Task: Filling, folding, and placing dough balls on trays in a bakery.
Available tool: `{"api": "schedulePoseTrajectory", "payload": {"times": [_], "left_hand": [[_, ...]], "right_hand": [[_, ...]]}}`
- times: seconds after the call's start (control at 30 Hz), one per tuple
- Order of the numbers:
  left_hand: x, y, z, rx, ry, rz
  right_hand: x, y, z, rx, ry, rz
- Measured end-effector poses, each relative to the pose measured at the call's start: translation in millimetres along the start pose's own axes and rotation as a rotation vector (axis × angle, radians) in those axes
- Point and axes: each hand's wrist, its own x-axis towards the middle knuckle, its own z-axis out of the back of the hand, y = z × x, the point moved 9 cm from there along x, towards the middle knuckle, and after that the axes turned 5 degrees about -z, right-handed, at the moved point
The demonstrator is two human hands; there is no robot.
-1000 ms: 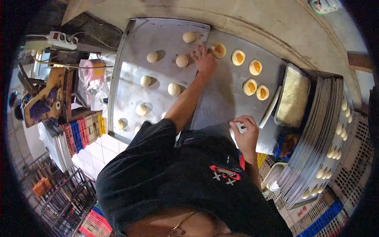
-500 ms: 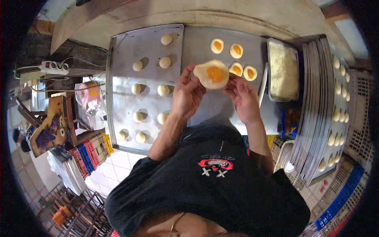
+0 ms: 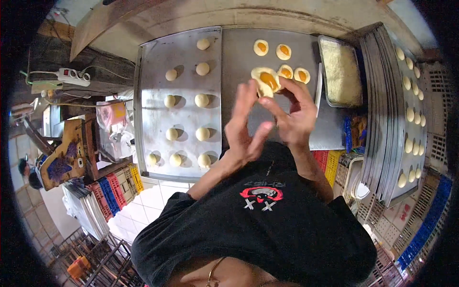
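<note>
A flattened round of pale dough with an orange filling (image 3: 268, 81) is held above the metal worktop by my right hand (image 3: 296, 117), pinched between thumb and fingers at its right side. My left hand (image 3: 241, 126) is apart from it at the lower left, fingers and thumb spread, slightly blurred; its fingertips are close to the dough's edge. Just beyond, several flat dough rounds topped with the same orange filling (image 3: 285, 71) lie on the worktop. To the left, smooth dough balls (image 3: 202, 100) sit in rows on a metal baking tray (image 3: 153, 52).
A shallow pan of pale yellowish crumbs (image 3: 340, 71) stands at the right, with a long flat strip (image 3: 319, 86) beside it. Further right is a stack of metal trays (image 3: 377, 115), the top one bearing dough pieces. A power strip (image 3: 74, 76) hangs at the left, and plastic crates (image 3: 112, 186) stand below.
My left hand has let go of the dough and opened, moving down. My right hand has come left and taken the dough alone; the dough now looks tilted and partly folded.
</note>
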Motion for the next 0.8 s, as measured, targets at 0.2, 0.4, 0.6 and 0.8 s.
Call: {"api": "schedulePoseTrajectory", "payload": {"times": [0.2, 0.4, 0.6, 0.8], "left_hand": [[-19, 41, -3, -1.014, -0.413, 0.536], [-29, 39, 3, -1.295, -0.522, 0.565], [-24, 37, 47, -0.729, -0.581, 0.579], [18, -43, 33, -0.360, 0.095, 0.021]], "right_hand": [[-21, 56, -11, -0.331, 0.264, 0.260], [-34, 15, -13, -0.045, 0.324, -0.164], [-24, 42, 15, -0.208, 0.321, 0.041], [-34, 13, 2, 0.462, 0.642, -0.575]]}}
